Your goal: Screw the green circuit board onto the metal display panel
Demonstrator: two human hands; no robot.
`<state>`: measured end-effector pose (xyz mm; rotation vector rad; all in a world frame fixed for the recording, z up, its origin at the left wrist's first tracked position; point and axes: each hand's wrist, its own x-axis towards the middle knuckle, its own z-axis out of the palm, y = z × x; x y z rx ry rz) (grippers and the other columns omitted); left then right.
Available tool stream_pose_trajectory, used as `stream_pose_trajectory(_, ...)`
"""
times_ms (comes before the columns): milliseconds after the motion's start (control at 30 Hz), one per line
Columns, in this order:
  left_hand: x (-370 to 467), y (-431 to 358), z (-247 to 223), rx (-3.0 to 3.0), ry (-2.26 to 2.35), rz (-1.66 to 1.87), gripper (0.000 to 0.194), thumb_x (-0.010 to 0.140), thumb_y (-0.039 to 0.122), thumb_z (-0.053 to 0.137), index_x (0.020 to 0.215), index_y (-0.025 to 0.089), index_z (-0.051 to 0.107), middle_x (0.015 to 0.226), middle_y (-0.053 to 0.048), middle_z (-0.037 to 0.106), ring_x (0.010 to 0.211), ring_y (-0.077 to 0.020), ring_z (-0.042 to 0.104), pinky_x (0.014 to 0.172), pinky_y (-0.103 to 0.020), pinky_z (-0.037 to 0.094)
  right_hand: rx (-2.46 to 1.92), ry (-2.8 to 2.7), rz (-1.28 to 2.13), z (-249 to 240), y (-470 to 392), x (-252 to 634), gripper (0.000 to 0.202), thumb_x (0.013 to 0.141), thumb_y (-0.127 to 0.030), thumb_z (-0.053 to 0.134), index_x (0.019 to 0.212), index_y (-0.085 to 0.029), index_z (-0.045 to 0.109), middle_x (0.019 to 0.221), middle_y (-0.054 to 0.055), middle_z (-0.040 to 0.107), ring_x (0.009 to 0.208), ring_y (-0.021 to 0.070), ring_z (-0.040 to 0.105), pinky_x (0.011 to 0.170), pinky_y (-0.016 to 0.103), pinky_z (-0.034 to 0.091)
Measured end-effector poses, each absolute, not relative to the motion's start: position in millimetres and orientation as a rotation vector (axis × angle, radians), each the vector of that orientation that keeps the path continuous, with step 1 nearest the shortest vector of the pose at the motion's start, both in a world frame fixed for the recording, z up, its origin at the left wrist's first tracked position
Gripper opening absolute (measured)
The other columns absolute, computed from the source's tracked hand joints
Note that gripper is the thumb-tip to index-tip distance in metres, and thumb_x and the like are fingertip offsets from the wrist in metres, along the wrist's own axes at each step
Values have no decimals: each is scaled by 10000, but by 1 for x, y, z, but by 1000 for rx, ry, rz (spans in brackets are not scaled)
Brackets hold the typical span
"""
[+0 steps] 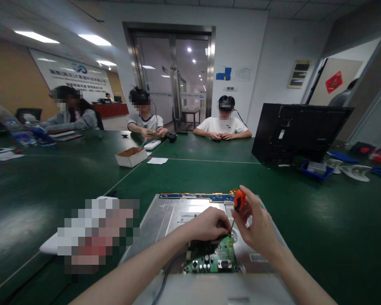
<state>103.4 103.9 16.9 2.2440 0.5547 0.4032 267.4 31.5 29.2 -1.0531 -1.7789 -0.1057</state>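
Right hand (257, 226), right of lower centre of frame: thumb and fingers pinched the orange-and-black handle of a screwdriver (239, 200). Shaft pointed down and slightly left, its tip at the upper right edge of a green circuit board (224, 253).

Left hand (211, 222), lower centre: fingers curled and drawn together next to the lower shaft; could not tell whether they gripped the shaft or a small part. Below this hand, a dark piece covered the board's left portion.

Circuit board sat on a silvery metal panel (165, 216), lower centre of frame; a blue strip board (190, 198) ran along the panel's far edge. A grey cable (162, 283) ran down at the board's lower left.

Panel lay on a green table (330, 228). Left of upper centre on the table: an open box (130, 161). Right of frame: a black monitor (298, 133), with a blue tray (314, 173) just beside its base.
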Motion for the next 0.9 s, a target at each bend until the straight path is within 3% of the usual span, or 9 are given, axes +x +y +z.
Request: stream_pose_trajectory(900,103,110,13,2162,533,388,203,742,8,675,844,149,780,829,-22,752,746,-171,663,716,-226,466,-1066,-1787,-205,28,33,270,548,938,-244,522,1433,-211,289,624,-55,541,453,128,545,421,209,414)
